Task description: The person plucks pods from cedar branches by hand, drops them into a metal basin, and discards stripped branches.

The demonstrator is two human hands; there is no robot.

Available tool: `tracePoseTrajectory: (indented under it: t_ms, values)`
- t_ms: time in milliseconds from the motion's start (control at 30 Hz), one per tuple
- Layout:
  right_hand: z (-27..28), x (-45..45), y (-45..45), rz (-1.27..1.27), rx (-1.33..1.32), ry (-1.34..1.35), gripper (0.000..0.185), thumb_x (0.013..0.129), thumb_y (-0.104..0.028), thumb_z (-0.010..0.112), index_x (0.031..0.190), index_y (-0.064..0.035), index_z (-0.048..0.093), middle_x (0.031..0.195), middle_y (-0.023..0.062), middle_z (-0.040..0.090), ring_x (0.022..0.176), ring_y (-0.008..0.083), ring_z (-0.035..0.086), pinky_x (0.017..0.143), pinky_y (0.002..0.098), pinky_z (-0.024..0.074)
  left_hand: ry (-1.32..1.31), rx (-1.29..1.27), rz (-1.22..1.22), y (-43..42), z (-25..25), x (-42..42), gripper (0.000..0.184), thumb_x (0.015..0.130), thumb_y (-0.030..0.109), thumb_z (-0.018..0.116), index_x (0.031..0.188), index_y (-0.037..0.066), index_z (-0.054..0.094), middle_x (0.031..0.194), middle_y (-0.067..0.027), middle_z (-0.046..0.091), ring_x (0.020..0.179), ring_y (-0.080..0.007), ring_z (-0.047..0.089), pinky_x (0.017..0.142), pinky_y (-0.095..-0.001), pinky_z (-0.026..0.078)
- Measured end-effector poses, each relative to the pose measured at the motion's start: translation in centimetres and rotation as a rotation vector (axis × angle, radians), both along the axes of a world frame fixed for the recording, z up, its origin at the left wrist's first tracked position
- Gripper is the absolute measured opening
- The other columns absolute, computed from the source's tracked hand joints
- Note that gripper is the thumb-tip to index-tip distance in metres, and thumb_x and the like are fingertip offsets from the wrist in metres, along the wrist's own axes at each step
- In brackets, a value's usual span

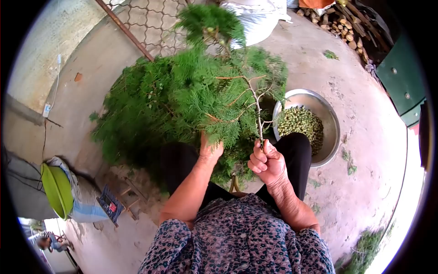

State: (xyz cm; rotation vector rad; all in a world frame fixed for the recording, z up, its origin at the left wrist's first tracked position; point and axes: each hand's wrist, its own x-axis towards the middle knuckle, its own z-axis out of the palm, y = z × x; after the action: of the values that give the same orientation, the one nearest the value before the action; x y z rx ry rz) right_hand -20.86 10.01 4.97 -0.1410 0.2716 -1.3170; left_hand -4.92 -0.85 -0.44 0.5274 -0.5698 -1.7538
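My right hand is closed round the bare lower stem of a leafy evergreen branch, which points up and away from me. Its feathery green sprays spread to the left, over my left hand. The fingers of that hand are hidden in the foliage, so their grip does not show. Behind and left of the branch lies a large heap of cut evergreen branches on the floor. Beside my right knee, a metal basin holds many small green, round seed cones.
A white sack and stacked firewood are at the back. Right of them stands a green cabinet. On the left are a lime-green basin and a sack. Loose sprigs lie on the concrete floor.
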Motion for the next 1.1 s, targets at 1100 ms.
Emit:
tracePoseTrajectory:
  t_ms: [1100]
  values:
    - [-5.0, 3.5, 1.0, -0.003, 0.221, 0.655, 0.036, 0.085, -0.035, 0.055, 0.076, -0.0006, 0.053, 0.049, -0.0036, 0.030, 0.038, 0.0061, 0.024, 0.037, 0.0220, 0.0183, -0.654, -0.425, 0.875, 0.7, 10.3, 5.7, 0.017, 0.081, 0.000, 0.058, 0.098, 0.001, 0.058, 0.088, -0.0010, 0.057, 0.077, -0.0077, 0.051, 0.072, -0.0202, 0.042]
